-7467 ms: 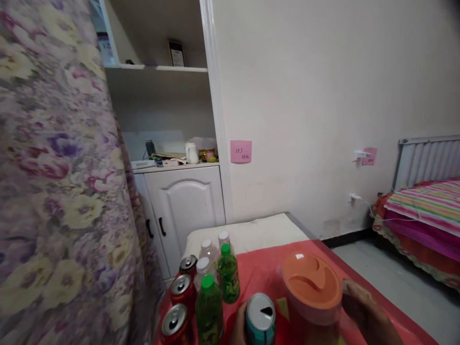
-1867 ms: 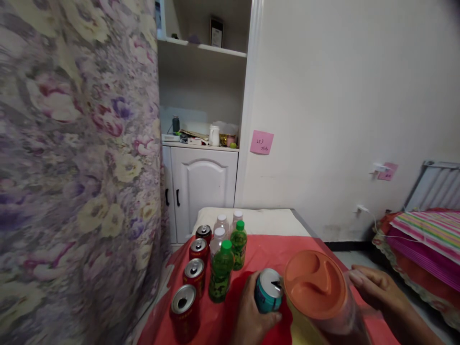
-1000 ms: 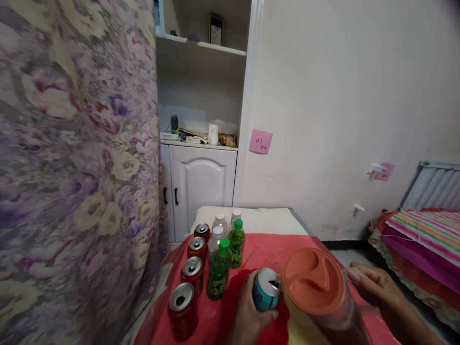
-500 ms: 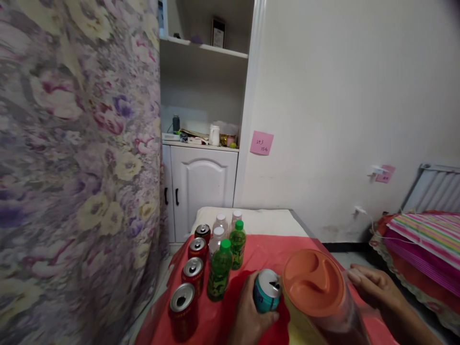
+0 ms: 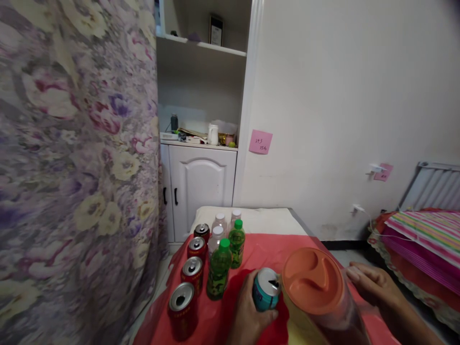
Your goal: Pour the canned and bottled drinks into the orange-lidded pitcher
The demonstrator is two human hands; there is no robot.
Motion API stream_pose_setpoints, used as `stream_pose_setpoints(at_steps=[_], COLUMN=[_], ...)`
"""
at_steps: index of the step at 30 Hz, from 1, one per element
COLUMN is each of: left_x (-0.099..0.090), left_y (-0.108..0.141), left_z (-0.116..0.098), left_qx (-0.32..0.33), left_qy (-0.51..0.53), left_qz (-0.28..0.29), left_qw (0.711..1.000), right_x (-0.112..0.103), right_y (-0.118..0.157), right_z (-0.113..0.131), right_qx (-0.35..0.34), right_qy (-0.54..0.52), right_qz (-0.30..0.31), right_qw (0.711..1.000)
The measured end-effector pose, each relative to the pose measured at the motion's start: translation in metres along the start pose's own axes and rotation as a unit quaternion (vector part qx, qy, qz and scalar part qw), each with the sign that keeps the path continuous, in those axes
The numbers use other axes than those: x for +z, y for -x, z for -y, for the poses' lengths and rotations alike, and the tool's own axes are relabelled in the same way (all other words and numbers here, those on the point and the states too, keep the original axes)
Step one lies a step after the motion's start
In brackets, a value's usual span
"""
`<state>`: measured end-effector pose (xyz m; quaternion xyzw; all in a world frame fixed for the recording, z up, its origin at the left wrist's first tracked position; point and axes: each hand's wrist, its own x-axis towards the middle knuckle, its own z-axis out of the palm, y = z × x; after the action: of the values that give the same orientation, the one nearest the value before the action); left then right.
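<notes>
My left hand (image 5: 247,306) is wrapped round a teal drink can (image 5: 265,296) with an opened silver top. Just right of the can stands a clear jar with an orange lid (image 5: 312,282), its lid moulded with curved hollows. At the jar's right side is my right hand (image 5: 373,287), its fingers curled in and the fingertips close to the lid's rim. Whether they touch the jar or hold something small I cannot make out. Left of my left hand are two green bottles (image 5: 219,273) with green caps, clear white-capped bottles (image 5: 217,247) behind them, and a row of several dark red cans (image 5: 182,314).
A red cloth (image 5: 266,247) covers most of the table, with a pale cover (image 5: 258,220) at its far end. A floral curtain (image 5: 79,167) hangs on the left. Behind are a white cabinet (image 5: 204,187) and a wall; a bed (image 5: 424,225) stands at right.
The whole view has shifted very slightly. My left hand keeps the teal can in the same place, and my right hand stays beside the jar.
</notes>
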<state>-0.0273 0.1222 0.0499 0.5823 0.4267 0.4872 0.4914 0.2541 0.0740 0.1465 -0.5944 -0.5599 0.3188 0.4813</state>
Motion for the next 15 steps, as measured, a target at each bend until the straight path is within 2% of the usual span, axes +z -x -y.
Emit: stream_pose_setpoints(at_steps=[8,15], left_x=[0.0008,0.0011], left_y=[-0.0001,0.0], left_z=[0.0026,0.0009], left_qx=[0.012,0.002], left_qy=[0.034,0.026], left_qz=[0.014,0.012], left_qw=[0.999,1.0], right_x=[0.0006,-0.0003], right_y=[-0.0013,-0.0009], right_z=[-0.0037,-0.0034], right_qx=[-0.006,-0.01], right_qy=[0.001,-0.006], right_qz=[-0.016,-0.005], right_qw=[1.0,1.0])
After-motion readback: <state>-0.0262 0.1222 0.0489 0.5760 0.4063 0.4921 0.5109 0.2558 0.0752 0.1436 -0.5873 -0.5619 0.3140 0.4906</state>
